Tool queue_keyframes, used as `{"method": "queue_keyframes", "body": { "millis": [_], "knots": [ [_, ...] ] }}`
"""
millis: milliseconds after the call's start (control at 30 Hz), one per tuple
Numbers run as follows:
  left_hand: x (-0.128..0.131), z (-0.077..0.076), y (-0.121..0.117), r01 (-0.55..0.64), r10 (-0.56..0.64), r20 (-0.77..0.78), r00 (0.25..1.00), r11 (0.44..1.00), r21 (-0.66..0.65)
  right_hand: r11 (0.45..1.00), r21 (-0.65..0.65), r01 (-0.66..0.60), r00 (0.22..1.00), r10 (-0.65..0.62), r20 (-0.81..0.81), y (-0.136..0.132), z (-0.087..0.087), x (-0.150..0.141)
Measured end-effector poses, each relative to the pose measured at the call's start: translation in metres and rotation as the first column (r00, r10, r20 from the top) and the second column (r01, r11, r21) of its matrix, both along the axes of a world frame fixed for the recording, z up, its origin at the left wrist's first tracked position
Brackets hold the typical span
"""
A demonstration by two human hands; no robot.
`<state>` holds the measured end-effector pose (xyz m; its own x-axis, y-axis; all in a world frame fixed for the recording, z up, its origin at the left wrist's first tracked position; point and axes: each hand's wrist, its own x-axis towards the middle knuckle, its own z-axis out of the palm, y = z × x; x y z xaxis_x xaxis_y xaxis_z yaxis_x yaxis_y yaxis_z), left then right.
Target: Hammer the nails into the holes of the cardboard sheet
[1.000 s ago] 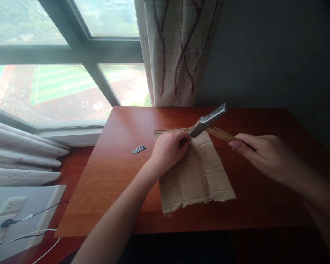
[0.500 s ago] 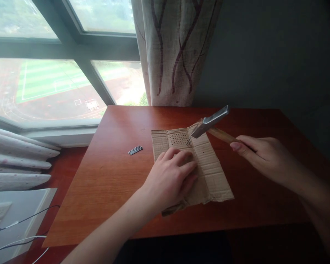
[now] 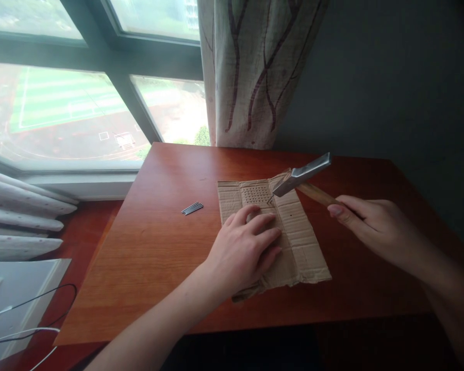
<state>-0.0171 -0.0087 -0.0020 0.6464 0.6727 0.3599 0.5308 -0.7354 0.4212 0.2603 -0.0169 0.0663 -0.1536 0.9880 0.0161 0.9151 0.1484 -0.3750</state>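
Right hand: (image 3: 367,219) closed around the wooden handle of the hammer (image 3: 309,170), near the surface's right side.
Hammer: head tilted, over the far part of the cardboard (image 3: 307,255); contact with the thin nail (image 3: 271,198) beneath cannot be told.
Left hand: (image 3: 243,247) laid on the cardboard, fingers parted and loosely bent.
Cardboard: mid-surface (image 3: 158,252), a grid of small holes (image 3: 256,194) by its far edge.
Loose nails: (image 3: 192,208) bunched toward the surface's far left corner.
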Motion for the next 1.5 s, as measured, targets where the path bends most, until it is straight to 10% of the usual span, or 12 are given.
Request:
{"method": "queue_keyframes", "body": {
  "millis": [1500],
  "knots": [
    [0.0, -0.003, 0.002, 0.014, -0.014, 0.034, 0.999, 1.0, -0.007, 0.998, -0.049, -0.049, 0.996, 0.052, 0.068, 0.001, 0.002, -0.009]
  ]
}}
